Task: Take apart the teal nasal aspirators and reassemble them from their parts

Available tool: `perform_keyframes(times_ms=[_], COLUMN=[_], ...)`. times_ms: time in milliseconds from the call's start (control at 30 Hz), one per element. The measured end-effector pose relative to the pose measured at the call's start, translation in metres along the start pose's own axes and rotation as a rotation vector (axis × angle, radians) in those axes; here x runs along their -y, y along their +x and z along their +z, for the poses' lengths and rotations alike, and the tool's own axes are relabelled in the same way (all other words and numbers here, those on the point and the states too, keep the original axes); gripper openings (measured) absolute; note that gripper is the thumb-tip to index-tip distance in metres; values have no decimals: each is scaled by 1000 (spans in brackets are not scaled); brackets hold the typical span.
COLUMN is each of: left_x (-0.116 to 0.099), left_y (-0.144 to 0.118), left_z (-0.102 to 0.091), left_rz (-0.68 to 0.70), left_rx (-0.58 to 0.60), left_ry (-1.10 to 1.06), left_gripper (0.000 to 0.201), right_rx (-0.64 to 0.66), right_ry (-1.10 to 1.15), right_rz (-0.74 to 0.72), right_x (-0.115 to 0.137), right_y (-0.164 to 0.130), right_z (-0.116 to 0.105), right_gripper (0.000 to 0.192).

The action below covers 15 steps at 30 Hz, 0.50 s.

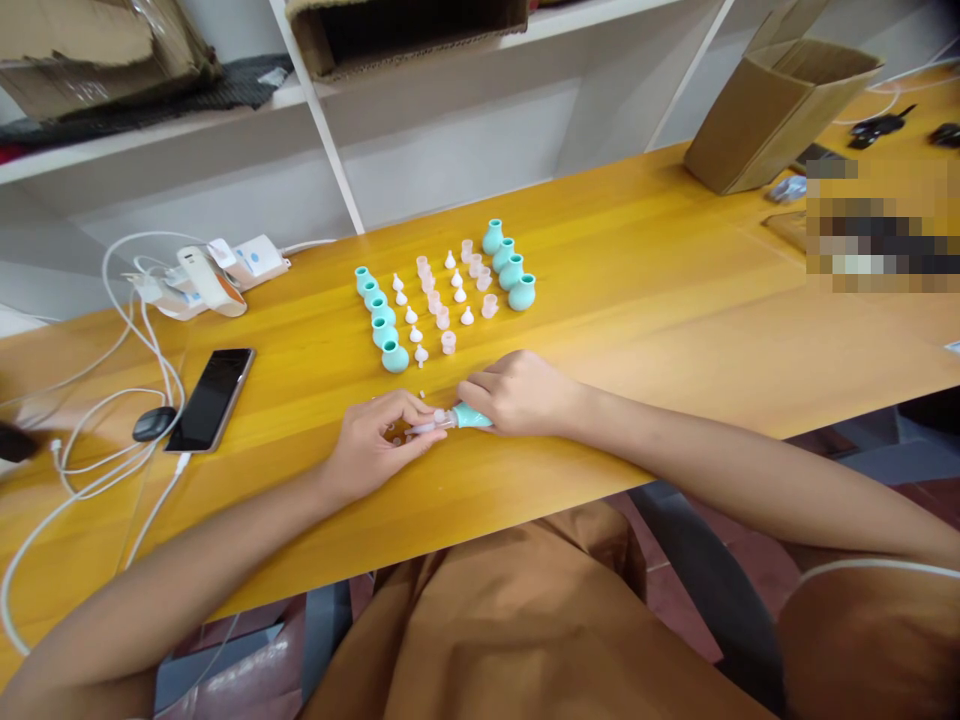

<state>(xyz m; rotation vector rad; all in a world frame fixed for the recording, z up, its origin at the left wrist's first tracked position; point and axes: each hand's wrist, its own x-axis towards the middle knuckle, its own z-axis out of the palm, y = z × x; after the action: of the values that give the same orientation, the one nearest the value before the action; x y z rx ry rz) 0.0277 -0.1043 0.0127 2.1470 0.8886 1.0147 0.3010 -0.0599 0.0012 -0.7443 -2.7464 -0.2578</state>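
Observation:
My right hand (521,395) is closed around a teal rubber squeeze bulb (472,416), with its neck pointing left. At that neck sits a clear plastic connector (450,419). My left hand (375,440) pinches a whitish translucent tip (425,427) against the connector; the fingers partly cover it. Beyond my hands stand rows of parts: teal bulbs on the left (394,357) and right (523,292), with white pointed nozzles (412,315) and pinkish clear connectors (442,318) between them. Several tiny clear pieces (396,440) lie beside my left fingers.
A phone (211,400), a black earbud-like case (154,424) and looping white cables (97,480) lie on the left of the wooden table (622,260). Chargers on a power strip (214,280) stand behind them. An open cardboard box (772,120) is at the back right.

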Motion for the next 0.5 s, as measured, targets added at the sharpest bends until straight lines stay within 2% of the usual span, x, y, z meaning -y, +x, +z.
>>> perform_keyframes(times_ms=[167, 333, 500], left_x=[-1, -2, -5], left_y=[1, 1, 3], left_z=[0, 0, 2], left_rz=[-3, 1, 33], left_rx=[11, 28, -7], left_ry=[24, 46, 61], left_gripper=[23, 23, 22], right_rx=[-59, -49, -24], right_ry=[-34, -49, -31], right_rz=[-29, -54, -44], right_x=[-1, -2, -8], right_y=[-1, -2, 0], right_z=[4, 2, -2], right_gripper=[34, 27, 25])
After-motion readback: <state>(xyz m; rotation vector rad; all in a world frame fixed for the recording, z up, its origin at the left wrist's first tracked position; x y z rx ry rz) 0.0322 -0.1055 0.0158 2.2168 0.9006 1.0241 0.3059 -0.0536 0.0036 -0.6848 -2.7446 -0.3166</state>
